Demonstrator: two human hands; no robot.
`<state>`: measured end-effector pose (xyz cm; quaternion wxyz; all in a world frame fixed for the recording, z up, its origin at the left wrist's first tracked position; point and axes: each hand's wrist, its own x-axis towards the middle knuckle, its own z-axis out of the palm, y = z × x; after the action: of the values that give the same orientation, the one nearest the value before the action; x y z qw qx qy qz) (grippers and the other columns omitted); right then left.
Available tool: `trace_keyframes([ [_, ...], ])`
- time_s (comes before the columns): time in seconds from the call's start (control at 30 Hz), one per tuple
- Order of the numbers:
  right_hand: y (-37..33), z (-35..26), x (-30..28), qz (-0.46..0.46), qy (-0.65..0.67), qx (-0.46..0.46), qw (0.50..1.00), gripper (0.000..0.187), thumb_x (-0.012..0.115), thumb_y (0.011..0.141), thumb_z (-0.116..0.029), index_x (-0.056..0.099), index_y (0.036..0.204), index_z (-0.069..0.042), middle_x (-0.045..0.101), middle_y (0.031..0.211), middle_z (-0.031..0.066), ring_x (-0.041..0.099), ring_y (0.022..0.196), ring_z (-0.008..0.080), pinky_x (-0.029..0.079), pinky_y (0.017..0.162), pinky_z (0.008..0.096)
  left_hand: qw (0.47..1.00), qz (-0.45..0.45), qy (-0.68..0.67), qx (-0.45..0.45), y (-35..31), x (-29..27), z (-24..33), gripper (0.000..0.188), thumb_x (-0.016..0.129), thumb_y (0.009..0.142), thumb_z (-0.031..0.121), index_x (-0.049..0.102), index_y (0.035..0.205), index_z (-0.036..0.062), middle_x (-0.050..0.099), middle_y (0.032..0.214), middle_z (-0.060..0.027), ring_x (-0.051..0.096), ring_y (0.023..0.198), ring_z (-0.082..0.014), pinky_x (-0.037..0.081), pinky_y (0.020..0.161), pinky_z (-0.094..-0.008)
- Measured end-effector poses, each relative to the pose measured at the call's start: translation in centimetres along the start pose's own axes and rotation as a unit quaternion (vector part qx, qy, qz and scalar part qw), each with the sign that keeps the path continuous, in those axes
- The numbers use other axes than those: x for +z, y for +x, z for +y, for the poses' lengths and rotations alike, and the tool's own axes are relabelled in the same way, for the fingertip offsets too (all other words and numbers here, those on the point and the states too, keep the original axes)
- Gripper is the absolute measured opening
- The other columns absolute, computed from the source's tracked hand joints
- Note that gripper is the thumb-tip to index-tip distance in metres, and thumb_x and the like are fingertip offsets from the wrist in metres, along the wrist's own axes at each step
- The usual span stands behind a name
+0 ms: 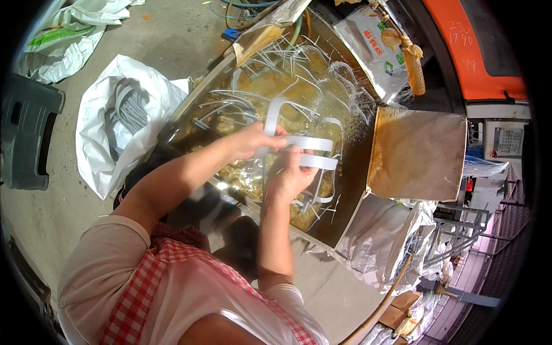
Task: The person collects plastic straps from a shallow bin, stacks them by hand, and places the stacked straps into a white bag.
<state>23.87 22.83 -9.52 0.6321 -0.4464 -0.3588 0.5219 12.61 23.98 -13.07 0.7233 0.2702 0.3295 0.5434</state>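
Note:
My left hand (256, 140) pinches a pale grey curved plastic strip (275, 115) between thumb and fingers. Close beside it on the right, my right hand (289, 179) is closed on the same group of bent plastic strips (319, 162). Their flat looped ends point right, one above the other. Whether they are joined into one piece, I cannot tell. Both hands are above a water-filled tub (352, 201). In its yellowish water lie several more grey curved strips and thin sticks (230, 100). Bubbling water (351, 86) churns on the tub's far right side.
Left of the tub, an open white sack (95, 126) holds grey curved pieces (131, 109). Beyond it is a dark plastic stool (29, 138). A stained brown board (417, 152) borders the tub's right side, near an orange machine (483, 52). More white sacks (374, 236) stand at the lower right.

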Motion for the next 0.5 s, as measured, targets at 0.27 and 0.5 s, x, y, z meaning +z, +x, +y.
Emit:
trace_keyframes([
  [0.27, 0.4, 0.9, -3.3, -0.062, -0.158, 0.002, 0.985, 0.041, 0.066, 0.075, -0.004, 0.043, 0.109, 0.001, 0.055, 0.096, 0.0086, 0.055, 0.079, 0.0143, 0.047, 0.066, 0.0278, 0.97, -0.162, 0.097, -0.15, 0.9, -2.1, 1.1, 0.037, 0.064, 0.081, 0.015, 0.053, 0.111, -0.0041, 0.059, 0.099, -0.0061, 0.055, 0.088, -0.011, 0.044, 0.076, -0.0244],
  [0.5, 0.7, -1.4, -2.9, -0.291, -0.576, -0.093, 0.758, 0.045, 0.072, 0.071, -0.023, 0.051, 0.103, 0.0, 0.06, 0.085, 0.0187, 0.056, 0.083, 0.0341, 0.046, 0.072, 0.0397, 0.987, -0.141, 0.048, -0.065, -1.1, -0.8, -0.3, 0.04, 0.06, 0.079, 0.006, 0.048, 0.117, -0.0007, 0.057, 0.105, -0.0095, 0.054, 0.097, -0.0162, 0.043, 0.084, -0.0306],
])
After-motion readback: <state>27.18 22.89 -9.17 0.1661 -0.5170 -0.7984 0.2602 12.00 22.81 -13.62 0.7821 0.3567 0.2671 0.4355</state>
